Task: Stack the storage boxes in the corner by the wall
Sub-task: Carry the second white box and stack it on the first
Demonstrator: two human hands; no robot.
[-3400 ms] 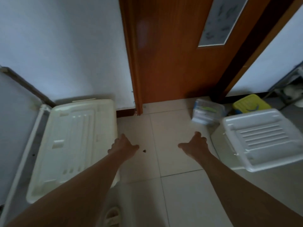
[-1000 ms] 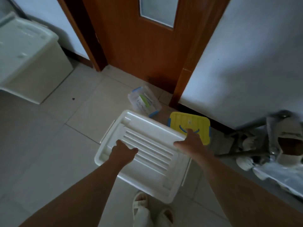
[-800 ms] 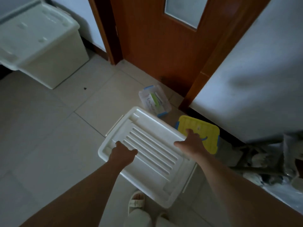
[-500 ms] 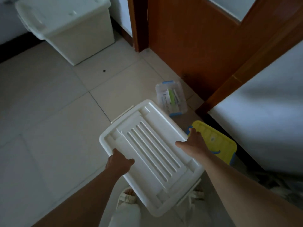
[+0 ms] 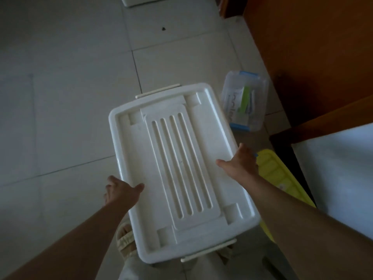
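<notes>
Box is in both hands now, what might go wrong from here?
1. The left hand and right hand each grip only a long edge of the white storage box; the grip might slip.
2. The clear container and yellow lid lie close beside it and could be knocked or stepped on.

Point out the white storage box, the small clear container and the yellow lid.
white storage box [image 5: 181,170]: head view, on the ribbed centre of its lid.
small clear container [image 5: 245,101]: head view, on its see-through top.
yellow lid [image 5: 276,172]: head view, on its flat top.
</notes>
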